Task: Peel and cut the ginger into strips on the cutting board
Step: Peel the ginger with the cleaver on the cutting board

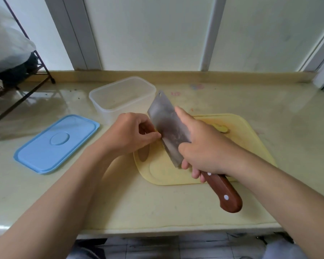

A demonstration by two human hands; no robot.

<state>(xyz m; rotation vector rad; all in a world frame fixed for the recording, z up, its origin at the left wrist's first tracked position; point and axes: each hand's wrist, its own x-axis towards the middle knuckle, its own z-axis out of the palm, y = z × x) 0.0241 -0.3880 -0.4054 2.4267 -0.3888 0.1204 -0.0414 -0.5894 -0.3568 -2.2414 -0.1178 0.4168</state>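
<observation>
A yellow cutting board (247,143) lies on the counter in front of me. My right hand (206,146) grips a cleaver (166,124) by its brown wooden handle, with the forefinger stretched along the steel blade. The blade leans over the board's left part. My left hand (131,133) has its fingers curled against the blade's left face, pinching a piece of ginger that is almost wholly hidden by fingers and blade. Pale ginger pieces (221,127) lie on the board behind my right hand.
A clear plastic container (105,96) stands open behind the board to the left. Its blue lid (56,143) lies flat on the counter at left. A dark metal rack (26,85) stands at far left. The wall rises just behind the counter.
</observation>
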